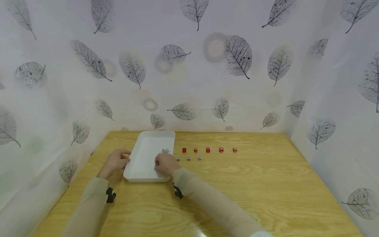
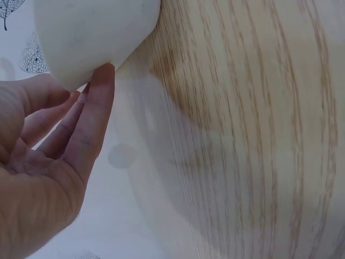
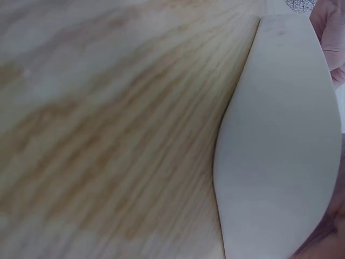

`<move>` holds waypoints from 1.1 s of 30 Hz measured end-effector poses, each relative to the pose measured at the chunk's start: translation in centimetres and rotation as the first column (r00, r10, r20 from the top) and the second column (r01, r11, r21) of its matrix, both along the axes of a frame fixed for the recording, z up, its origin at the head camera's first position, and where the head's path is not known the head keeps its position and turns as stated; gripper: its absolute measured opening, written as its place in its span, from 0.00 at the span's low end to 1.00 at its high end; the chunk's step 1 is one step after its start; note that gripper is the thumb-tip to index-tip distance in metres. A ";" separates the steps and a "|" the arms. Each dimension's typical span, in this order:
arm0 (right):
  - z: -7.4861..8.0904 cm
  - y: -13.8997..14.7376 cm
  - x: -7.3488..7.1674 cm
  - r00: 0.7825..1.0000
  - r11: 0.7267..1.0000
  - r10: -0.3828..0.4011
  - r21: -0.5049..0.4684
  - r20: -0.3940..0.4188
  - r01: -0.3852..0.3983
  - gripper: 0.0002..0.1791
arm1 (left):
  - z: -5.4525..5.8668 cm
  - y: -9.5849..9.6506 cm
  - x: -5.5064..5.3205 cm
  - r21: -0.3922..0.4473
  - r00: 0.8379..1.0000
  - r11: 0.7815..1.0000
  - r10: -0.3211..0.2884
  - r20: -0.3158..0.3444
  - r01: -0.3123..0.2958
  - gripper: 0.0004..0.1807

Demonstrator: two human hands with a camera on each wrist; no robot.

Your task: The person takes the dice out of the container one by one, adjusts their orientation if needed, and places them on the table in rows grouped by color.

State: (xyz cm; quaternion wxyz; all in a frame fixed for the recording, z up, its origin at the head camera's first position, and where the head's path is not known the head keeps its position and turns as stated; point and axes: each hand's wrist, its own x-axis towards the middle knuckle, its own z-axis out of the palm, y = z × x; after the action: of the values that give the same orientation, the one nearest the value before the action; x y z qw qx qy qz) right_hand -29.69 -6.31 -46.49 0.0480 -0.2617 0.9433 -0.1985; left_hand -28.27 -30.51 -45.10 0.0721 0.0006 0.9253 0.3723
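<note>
White dice (image 1: 166,150) lie just beyond the curled right grip (image 1: 166,164), hold unclear; left grip (image 1: 116,161) pinches tray (image 1: 147,180).

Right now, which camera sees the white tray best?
The head view: it shows inside the white tray and most of its rim, though the right hand covers part. The left wrist view shows only some outside, touched by the left hand; the right wrist view shows just an outer wall.

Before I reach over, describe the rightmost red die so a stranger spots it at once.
On the wooden table, right of the white tray, five red dice form a row behind three white dice. The red die wanted ends that row on the right, farthest of all from the tray.
</note>
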 end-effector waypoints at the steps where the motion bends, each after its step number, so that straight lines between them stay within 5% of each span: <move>1: -0.1 0.0 0.0 1.000 1.000 0.004 0.001 -0.009 -0.004 0.07 | -0.1 0.0 0.0 -0.001 1.000 1.000 0.002 0.000 -0.002 0.23; 19: -0.1 1.3 -0.2 0.994 0.976 0.110 -0.190 0.003 -0.107 0.10 | 0.1 0.6 0.0 -0.059 1.000 0.998 0.002 -0.026 -0.004 0.21; 33: 1.2 3.9 0.0 0.995 0.958 0.102 -0.267 -0.008 -0.100 0.12 | 0.0 0.7 0.2 -0.065 0.999 0.998 0.017 -0.049 -0.020 0.21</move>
State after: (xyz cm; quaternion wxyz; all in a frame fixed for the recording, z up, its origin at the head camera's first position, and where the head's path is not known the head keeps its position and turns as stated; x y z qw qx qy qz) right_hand -29.67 -2.45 -45.32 0.0252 -0.3130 0.8932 -0.3219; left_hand -28.07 -29.83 -45.13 0.0461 -0.0013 0.9385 0.3422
